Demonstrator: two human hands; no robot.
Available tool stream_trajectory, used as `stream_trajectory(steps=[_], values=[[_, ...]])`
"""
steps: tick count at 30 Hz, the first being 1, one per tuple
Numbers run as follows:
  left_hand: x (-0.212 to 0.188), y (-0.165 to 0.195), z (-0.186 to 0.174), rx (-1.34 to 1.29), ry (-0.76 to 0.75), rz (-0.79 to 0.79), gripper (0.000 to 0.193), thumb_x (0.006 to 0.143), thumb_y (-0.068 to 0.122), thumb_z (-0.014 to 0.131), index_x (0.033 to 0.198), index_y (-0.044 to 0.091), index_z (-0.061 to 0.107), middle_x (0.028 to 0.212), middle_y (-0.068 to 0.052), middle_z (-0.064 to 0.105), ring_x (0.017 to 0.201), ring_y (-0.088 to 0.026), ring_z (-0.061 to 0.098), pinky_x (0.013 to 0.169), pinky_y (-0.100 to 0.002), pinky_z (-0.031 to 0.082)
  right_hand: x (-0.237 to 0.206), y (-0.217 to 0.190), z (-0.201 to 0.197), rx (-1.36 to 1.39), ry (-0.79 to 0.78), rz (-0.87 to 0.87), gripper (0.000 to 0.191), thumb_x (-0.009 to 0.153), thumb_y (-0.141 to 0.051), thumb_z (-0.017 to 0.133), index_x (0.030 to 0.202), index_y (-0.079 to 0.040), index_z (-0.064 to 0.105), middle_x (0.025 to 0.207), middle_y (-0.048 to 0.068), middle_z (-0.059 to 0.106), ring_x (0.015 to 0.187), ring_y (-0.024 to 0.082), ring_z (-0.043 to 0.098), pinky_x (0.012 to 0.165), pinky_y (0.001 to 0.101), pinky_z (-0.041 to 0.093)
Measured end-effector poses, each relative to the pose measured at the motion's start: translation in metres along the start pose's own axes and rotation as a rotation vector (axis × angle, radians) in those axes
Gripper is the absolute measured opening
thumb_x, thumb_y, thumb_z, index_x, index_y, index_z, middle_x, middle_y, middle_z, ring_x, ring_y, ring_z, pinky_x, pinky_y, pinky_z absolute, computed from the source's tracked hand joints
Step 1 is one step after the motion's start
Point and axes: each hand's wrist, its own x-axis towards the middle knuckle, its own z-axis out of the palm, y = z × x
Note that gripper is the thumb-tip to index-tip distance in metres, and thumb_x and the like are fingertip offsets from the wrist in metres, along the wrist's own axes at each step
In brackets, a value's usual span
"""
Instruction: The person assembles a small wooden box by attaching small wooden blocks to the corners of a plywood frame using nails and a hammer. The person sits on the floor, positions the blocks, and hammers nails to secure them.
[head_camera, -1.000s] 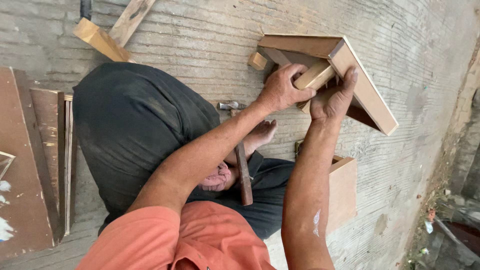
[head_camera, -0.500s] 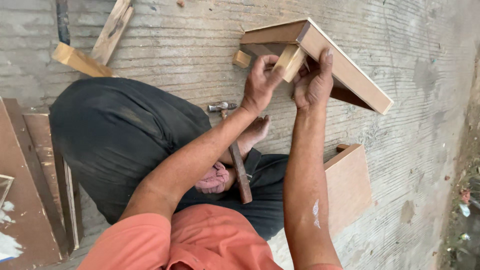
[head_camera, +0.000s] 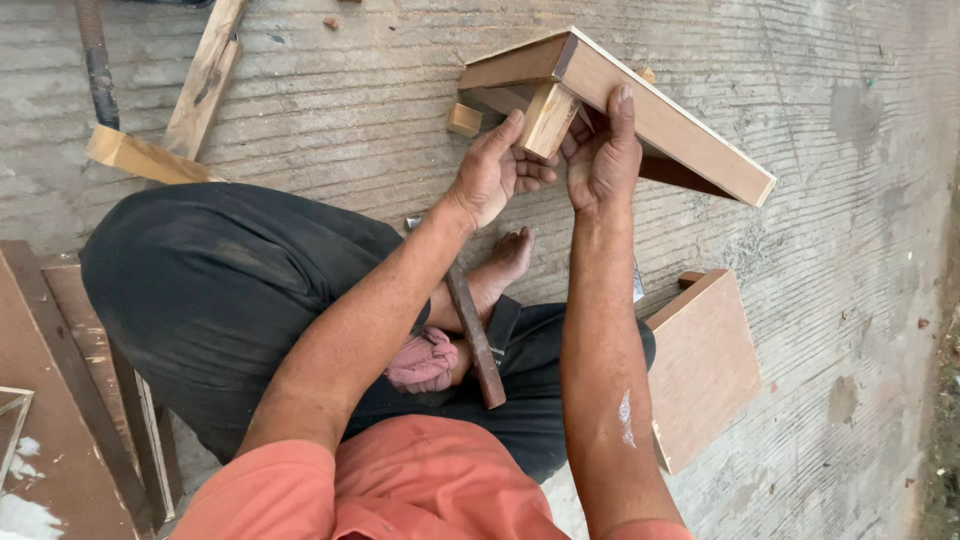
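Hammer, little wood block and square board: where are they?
hammer (head_camera: 476, 340), head view, on its wooden handle.
little wood block (head_camera: 463, 120), head view, on its top face.
square board (head_camera: 705, 365), head view, on its flat face.

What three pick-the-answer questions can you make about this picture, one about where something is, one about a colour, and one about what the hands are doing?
1. Where does the hammer lie?
A. across the person's lap
B. on top of the wooden frame
C. against the far wall

2. What colour is the shirt?
A. blue
B. orange
C. white

3. How is the small wooden block held?
A. lying loose on the ground
B. by one hand only
C. by both hands, under the wooden frame

Answers: 1 A, its handle rests across the folded legs. 2 B, the cloth at the bottom edge is orange. 3 C, the left hand and right hand both grip it.
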Motion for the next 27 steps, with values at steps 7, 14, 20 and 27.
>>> stream_trajectory(steps=[7, 14, 20, 27], values=[[0.0, -0.004, 0.0, 0.07, -0.001, 0.106, 0.059, 0.087, 0.039, 0.084, 0.126, 0.0, 0.063, 0.107, -0.01, 0.072, 0.096, -0.017, 0.071, 0.083, -0.029, 0.059, 0.004, 0.001, 0.004, -0.037, 0.055, -0.034, 0.077, 0.082, -0.05, 0.081, 0.133, 0.001, 0.057, 0.124, 0.015, 0.067, 0.116, 0.029, 0.064, 0.102, 0.0491, 0.053], [0.004, -0.015, 0.008, 0.685, 0.26, 0.378, 0.066, 0.081, 0.035, 0.089, 0.129, -0.002, 0.063, 0.1, -0.008, 0.074, 0.087, -0.011, 0.072, 0.077, -0.027, 0.063, 0.009, -0.001, 0.001, -0.04, 0.03, -0.024, 0.073, 0.084, -0.05, 0.081, 0.132, 0.001, 0.06, 0.121, 0.016, 0.067, 0.115, 0.029, 0.063, 0.104, 0.048, 0.052], [0.001, -0.014, 0.012, 0.775, 0.33, 0.501, 0.064, 0.082, 0.039, 0.089, 0.125, 0.0, 0.065, 0.107, -0.008, 0.07, 0.093, -0.012, 0.071, 0.077, -0.027, 0.063, 0.007, 0.001, 0.004, 0.056, -0.121, 0.001, 0.067, 0.09, -0.048, 0.076, 0.132, 0.001, 0.06, 0.125, 0.018, 0.067, 0.119, 0.03, 0.064, 0.108, 0.0477, 0.054], [0.003, -0.014, 0.009, 0.68, 0.325, 0.538, 0.083, 0.079, 0.059, 0.084, 0.132, -0.001, 0.063, 0.114, -0.01, 0.066, 0.101, -0.016, 0.07, 0.085, -0.028, 0.064, 0.008, 0.002, 0.005, 0.121, -0.14, -0.016, 0.061, 0.094, -0.044, 0.075, 0.133, 0.0, 0.059, 0.129, 0.016, 0.065, 0.122, 0.028, 0.062, 0.11, 0.0479, 0.054]])
